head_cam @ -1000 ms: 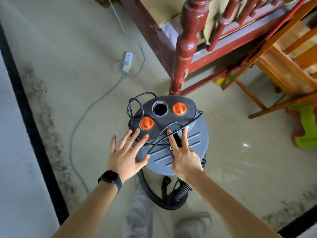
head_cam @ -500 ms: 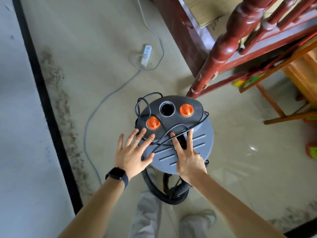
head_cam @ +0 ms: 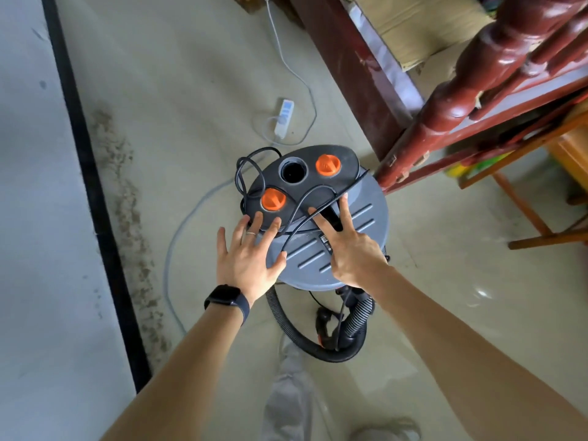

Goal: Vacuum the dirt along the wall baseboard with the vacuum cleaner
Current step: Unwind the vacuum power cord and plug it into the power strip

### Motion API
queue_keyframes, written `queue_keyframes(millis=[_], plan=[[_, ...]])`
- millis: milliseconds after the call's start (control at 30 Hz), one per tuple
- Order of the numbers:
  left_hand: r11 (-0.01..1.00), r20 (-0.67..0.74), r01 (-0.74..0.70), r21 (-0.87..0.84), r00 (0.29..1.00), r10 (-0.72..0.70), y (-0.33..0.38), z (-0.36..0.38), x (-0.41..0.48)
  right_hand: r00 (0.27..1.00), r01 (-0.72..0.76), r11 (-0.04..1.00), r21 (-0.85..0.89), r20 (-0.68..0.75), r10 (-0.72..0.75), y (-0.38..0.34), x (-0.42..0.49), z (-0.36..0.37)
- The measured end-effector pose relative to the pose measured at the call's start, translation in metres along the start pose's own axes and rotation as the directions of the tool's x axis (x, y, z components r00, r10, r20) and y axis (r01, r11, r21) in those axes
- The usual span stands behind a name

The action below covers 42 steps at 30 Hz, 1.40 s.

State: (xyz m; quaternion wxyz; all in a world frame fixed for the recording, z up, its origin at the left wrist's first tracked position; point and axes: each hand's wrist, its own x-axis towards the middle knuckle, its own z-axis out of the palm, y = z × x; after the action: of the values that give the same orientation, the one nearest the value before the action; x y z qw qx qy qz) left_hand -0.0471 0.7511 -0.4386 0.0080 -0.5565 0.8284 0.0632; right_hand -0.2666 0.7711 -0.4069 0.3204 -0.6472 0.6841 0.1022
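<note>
At frame centre, the grey plastic drum vacuum cleaner [head_cam: 366, 214] looks bulky and rigid. The left hand [head_cam: 248, 259] and right hand [head_cam: 353, 249] rest on its lid, each grip wide. The black top handle [head_cam: 331, 218] seems the best hold.

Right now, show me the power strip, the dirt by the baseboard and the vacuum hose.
power strip [head_cam: 284, 117]: head view, middle of its white body.
dirt [head_cam: 129, 214]: head view, middle of the dark speckled streak.
vacuum hose [head_cam: 360, 315]: head view, ribbed bend near its end.
</note>
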Motion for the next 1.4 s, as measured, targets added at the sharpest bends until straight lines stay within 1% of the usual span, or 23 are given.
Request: queue_keyframes(millis=[167,300,400,500,567,633,667,733,767,800,867,933,967,1033,1067,1100,1167,1200,1267,1300,1333,1367,1400], plan=[[0.998,-0.019,-0.044,0.051,0.999,0.045,-0.019,-0.01,0.031,1.0,-0.007,1.0,-0.013,-0.022,0.006,-0.009,0.028,-0.01],[0.988,0.011,-0.108,0.111,0.994,0.108,-0.025,-0.02,0.043,0.999,-0.015,1.0,-0.001,-0.044,0.015,-0.012,0.033,-0.008],[0.982,-0.018,-0.136,0.13,0.99,0.14,-0.024,-0.025,0.048,0.997,-0.035,0.999,0.003,-0.07,0.035,-0.009,0.03,-0.002],[0.978,-0.024,-0.158,0.14,0.986,0.163,-0.023,-0.029,0.053,0.987,-0.083,0.99,0.113,-0.126,0.097,-0.006,0.02,0.008],[0.973,-0.003,-0.161,0.166,0.987,0.163,-0.023,-0.034,0.058,0.962,-0.115,0.951,0.286,-0.208,0.179,-0.008,0.013,0.011],[0.969,0.043,-0.163,0.184,0.987,0.158,-0.019,-0.048,0.067,0.906,-0.137,0.85,0.508,-0.283,0.315,-0.014,0.01,0.008],[0.965,0.083,-0.17,0.201,0.984,0.156,-0.017,-0.059,0.073,0.876,-0.151,0.802,0.578,-0.298,0.379,-0.019,0.01,0.003],[0.961,0.242,-0.201,0.189,0.958,0.152,-0.009,-0.082,0.082,0.825,-0.209,0.697,0.685,-0.259,0.503,-0.028,0.01,-0.012],[0.972,0.284,-0.192,0.137,0.947,0.147,-0.007,-0.091,0.085,0.799,-0.234,0.615,0.753,-0.211,0.563,-0.032,0.008,-0.024],[0.985,0.295,-0.165,0.043,0.944,0.145,-0.006,-0.104,0.089,0.776,-0.218,0.512,0.831,-0.171,0.607,-0.036,0.005,-0.037],[0.979,0.269,-0.079,-0.189,0.954,0.129,-0.007,-0.136,0.095,0.755,-0.068,0.27,0.96,-0.127,0.643,-0.047,-0.004,-0.065],[0.929,0.261,-0.033,-0.367,0.955,0.138,-0.009,-0.176,0.097,0.764,0.1,0.031,0.995,-0.096,0.638,-0.058,-0.023,-0.089],[0.903,0.27,-0.026,-0.429,0.95,0.156,-0.012,-0.201,0.098,0.771,0.152,-0.107,0.983,-0.05,0.635,-0.063,-0.036,-0.107],[0.84,0.252,0.041,-0.542,0.961,0.116,-0.02,-0.235,0.1,0.813,0.143,-0.341,0.929,0.087,0.576,-0.068,-0.051,-0.124],[0.803,0.238,0.071,-0.591,0.967,0.089,-0.025,-0.247,0.103,0.839,0.1,-0.412,0.906,0.145,0.524,-0.068,-0.054,-0.128],[0.768,0.239,0.101,-0.633,0.968,0.07,-0.031,-0.262,0.11,0.86,0.042,-0.461,0.886,0.202,0.468,-0.072,-0.058,-0.136],[0.692,0.267,0.157,-0.704,0.962,0.054,-0.047,-0.295,0.123,0.879,-0.048,-0.485,0.873,0.267,0.394,-0.089,-0.061,-0.149],[0.636,0.29,0.192,-0.747,0.956,0.052,-0.054,-0.311,0.13,0.88,-0.077,-0.456,0.887,0.275,0.387,-0.101,-0.06,-0.153],[0.473,0.345,0.278,-0.836,0.937,0.058,-0.068,-0.339,0.15,0.876,-0.135,-0.362,0.922,0.282,0.392,-0.128,-0.052,-0.164],[0.396,0.37,0.31,-0.864,0.925,0.083,-0.076,-0.351,0.16,0.874,-0.173,-0.313,0.934,0.292,0.388,-0.144,-0.047,-0.169],[0.345,0.381,0.319,-0.883,0.916,0.127,-0.085,-0.362,0.169,0.874,-0.204,-0.276,0.939,0.302,0.381,-0.159,-0.041,-0.174],[0.321,0.387,0.315,-0.893,0.903,0.189,-0.096,-0.372,0.177,0.878,-0.21,-0.275,0.938,0.305,0.37,-0.175,-0.035,-0.181],[0.313,0.395,0.309,-0.898,0.879,0.266,-0.107,-0.38,0.185,0.881,-0.199,-0.311,0.929,0.309,0.358,-0.191,-0.029,-0.189]])
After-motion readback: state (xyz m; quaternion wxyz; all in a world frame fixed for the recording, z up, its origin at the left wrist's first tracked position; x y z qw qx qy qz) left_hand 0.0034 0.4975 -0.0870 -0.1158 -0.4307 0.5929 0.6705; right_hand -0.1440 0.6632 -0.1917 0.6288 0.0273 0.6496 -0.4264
